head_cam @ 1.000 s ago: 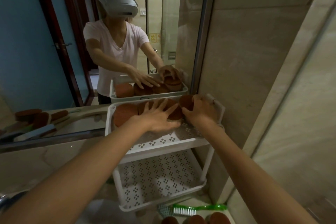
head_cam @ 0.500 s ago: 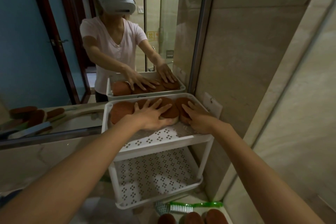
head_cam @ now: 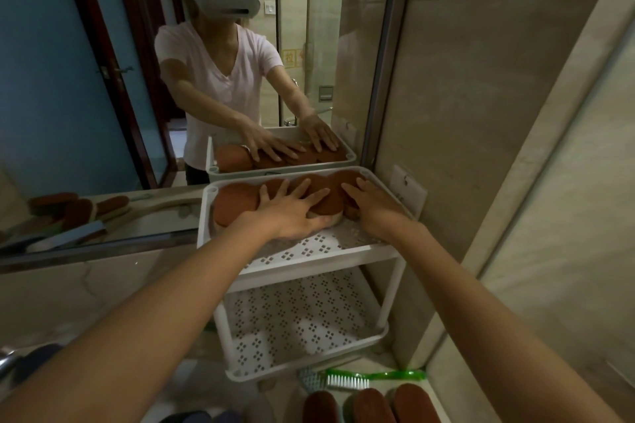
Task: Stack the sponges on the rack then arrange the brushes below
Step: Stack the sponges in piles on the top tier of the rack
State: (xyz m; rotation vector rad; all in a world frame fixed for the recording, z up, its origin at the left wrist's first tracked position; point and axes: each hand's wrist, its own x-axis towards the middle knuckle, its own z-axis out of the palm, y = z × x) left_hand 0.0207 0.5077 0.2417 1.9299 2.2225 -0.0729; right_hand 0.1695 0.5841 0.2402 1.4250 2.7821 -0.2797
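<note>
Currently, brown sponges [head_cam: 237, 200] line the top tray [head_cam: 319, 259] of the white rack [head_cam: 302, 316].

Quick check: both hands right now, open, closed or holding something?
Left hand: open, fingers spread flat on the sponges.
Right hand: open, straight fingers resting on the rightmost sponge.

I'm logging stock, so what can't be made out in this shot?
Head view only.
Sponges on the rack: count unclear, left hand and right hand cover them.
Brown pads below: cut off by the bottom edge.
Mirrored clutter, far left: dim, blurred.
</note>
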